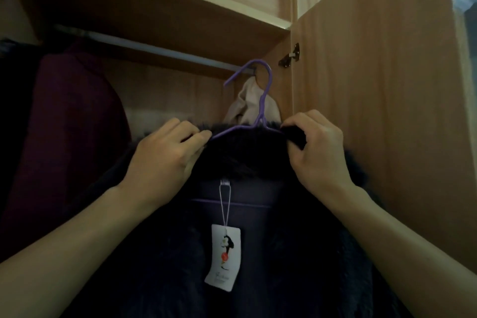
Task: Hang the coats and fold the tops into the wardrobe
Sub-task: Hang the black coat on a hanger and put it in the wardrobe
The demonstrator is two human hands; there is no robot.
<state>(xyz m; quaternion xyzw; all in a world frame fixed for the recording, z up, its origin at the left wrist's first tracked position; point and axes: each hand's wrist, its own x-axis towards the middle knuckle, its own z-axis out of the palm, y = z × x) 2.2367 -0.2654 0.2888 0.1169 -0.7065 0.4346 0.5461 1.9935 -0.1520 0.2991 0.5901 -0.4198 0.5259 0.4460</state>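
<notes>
Both hands are raised to the neck of a dark coat (pixel 296 253). The left hand (pixel 165 155) curls its fingers round the fluffy collar (pixel 245 155) where the hanger's left arm runs under it. The right hand (pixel 316 155) pinches a tuft of the same collar at the other shoulder, so each hand is closed on the coat. The coat sits on a thin purple hanger (pixel 261 100), held up in the open front of the wardrobe (pixel 165 90) at its right end. The hanger's hook is level with the right end of the pale metal rail (pixel 160 49); whether it bears on the rail cannot be told.

The room is dim. The wardrobe is light wood-grain board, with a flat shelf (pixel 180 0) above the rail. Its door (pixel 374 111) stands open on the right, with a dark metal hinge (pixel 290 57) at its inner edge. The coat is long-piled and almost black, and a smoother purplish lining shows at the neck, where the hanger's lower bar crosses. A white card tag (pixel 224 257) with a small printed figure dangles from a pale loop of cord at the neck.

Inside, on the left, a maroon garment (pixel 72 124) hangs under the rail. Behind the hanger's stem is a crumpled beige cloth (pixel 245 106) — close to the right wall.
</notes>
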